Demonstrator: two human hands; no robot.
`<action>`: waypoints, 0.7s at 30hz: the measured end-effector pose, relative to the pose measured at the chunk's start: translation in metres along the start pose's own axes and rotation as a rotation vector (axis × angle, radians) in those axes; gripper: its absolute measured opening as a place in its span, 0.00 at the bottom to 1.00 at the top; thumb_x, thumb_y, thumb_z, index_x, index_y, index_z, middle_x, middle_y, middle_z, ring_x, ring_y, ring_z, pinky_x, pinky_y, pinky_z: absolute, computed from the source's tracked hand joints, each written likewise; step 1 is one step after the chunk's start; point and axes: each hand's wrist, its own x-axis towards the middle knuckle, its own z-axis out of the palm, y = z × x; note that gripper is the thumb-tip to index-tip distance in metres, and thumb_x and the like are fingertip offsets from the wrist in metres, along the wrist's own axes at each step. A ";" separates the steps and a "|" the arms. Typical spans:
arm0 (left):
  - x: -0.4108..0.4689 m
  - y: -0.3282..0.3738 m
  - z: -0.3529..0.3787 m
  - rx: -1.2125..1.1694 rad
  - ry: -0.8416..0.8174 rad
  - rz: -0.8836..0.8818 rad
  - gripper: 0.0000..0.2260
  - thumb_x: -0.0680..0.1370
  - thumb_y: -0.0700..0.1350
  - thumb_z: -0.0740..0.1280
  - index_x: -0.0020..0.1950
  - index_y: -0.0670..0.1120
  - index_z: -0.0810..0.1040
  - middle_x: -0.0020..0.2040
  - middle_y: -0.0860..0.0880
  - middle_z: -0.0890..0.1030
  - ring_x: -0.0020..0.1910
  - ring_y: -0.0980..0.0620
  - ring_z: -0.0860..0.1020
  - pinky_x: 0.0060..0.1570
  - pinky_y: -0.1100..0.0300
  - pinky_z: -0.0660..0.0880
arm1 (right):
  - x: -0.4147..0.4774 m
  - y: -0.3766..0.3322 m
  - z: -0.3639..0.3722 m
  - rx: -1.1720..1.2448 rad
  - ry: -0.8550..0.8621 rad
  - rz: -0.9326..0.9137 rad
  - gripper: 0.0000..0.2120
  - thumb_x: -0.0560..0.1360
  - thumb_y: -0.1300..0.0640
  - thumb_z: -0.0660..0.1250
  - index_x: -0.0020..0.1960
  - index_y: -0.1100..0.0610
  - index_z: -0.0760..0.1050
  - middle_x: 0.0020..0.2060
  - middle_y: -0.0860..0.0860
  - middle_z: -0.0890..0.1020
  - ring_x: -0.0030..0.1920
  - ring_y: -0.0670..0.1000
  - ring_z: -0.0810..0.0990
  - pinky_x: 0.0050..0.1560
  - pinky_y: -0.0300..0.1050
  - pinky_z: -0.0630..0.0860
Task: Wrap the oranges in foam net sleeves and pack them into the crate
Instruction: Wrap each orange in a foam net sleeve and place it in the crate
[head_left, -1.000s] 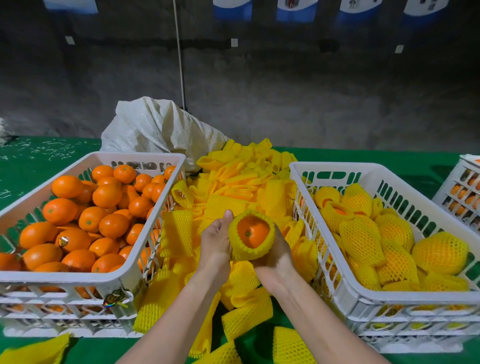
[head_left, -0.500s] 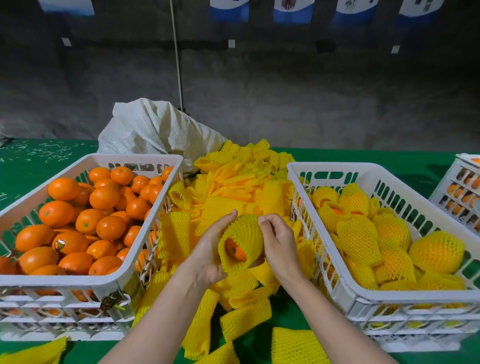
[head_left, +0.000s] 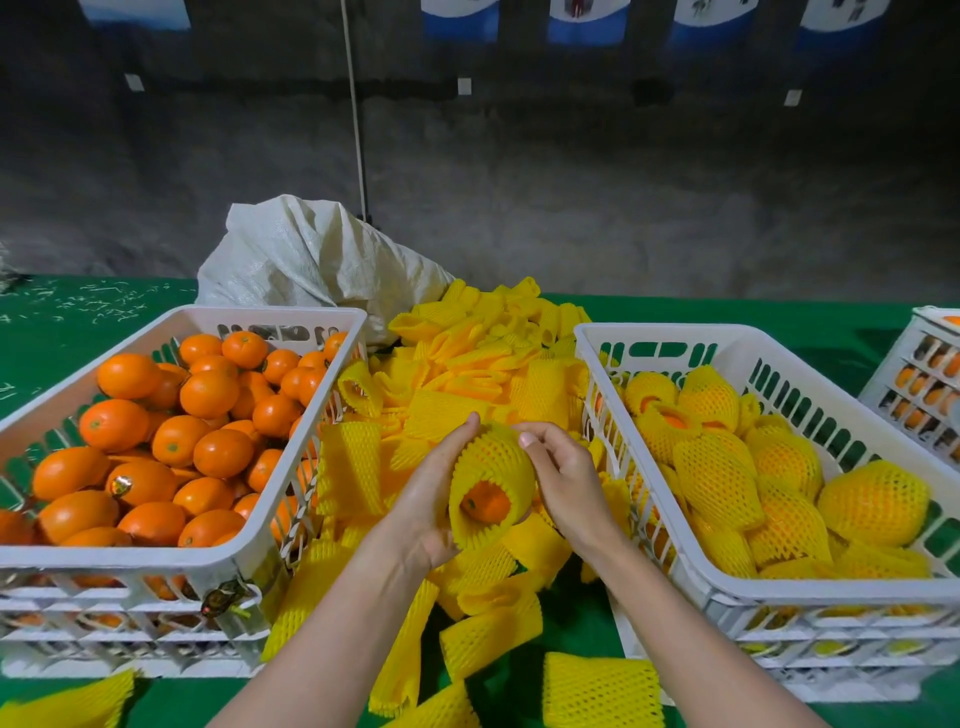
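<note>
Sleeved orange (head_left: 487, 501) (end exposed) gripped between left hand (head_left: 423, 499) and right hand (head_left: 563, 480).

Left forearm (head_left: 332, 623) and right forearm (head_left: 670, 623) are angling in from below, closing toward each other. The left hand (head_left: 426, 499) is cupping the netted orange (head_left: 493, 467) from its left, thumb reaching up over the top. The right hand (head_left: 563, 483) is curling its fingers against the right side, thumb tip pressing near the top.
</note>
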 end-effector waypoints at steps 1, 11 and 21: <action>0.000 0.000 -0.001 0.017 0.005 0.003 0.20 0.75 0.58 0.65 0.42 0.41 0.84 0.38 0.40 0.83 0.32 0.44 0.82 0.29 0.53 0.79 | -0.002 0.001 -0.001 -0.010 -0.015 0.013 0.08 0.79 0.52 0.59 0.55 0.42 0.72 0.47 0.42 0.77 0.45 0.32 0.76 0.44 0.27 0.72; 0.002 0.008 0.003 0.078 0.023 0.072 0.20 0.77 0.60 0.61 0.54 0.46 0.82 0.47 0.44 0.85 0.44 0.47 0.84 0.38 0.57 0.79 | -0.016 -0.037 0.011 0.208 -0.169 0.062 0.19 0.73 0.40 0.53 0.63 0.32 0.64 0.72 0.41 0.63 0.72 0.41 0.58 0.70 0.41 0.60; 0.007 0.004 0.011 0.017 0.266 0.298 0.26 0.79 0.61 0.57 0.70 0.46 0.70 0.62 0.43 0.77 0.58 0.45 0.78 0.56 0.49 0.76 | -0.024 -0.048 0.028 0.149 -0.101 0.101 0.14 0.78 0.49 0.62 0.61 0.37 0.68 0.69 0.41 0.67 0.71 0.42 0.61 0.68 0.44 0.65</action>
